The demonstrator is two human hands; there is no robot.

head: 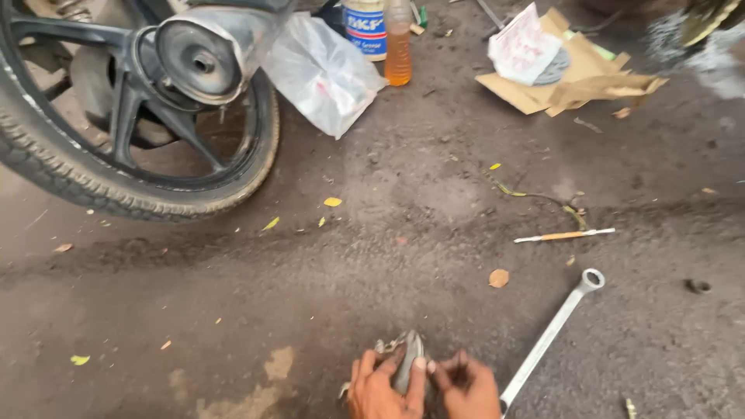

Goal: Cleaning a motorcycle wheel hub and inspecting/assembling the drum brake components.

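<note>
The fingers of the left hand (382,388) and right hand (466,388) curl and pinch together around a small grey metal part (407,358) at the six o'clock edge of the view — both hands touch it. Just beside the right hand, toward two o'clock, a long ring spanner (547,337) lies on the dirt ground (310,295). A thin stick (564,235) lies beyond. At ten o'clock stands a motorcycle wheel (140,132); at twelve, an orange bottle (398,46) — at one o'clock, torn cardboard (574,85).
</note>
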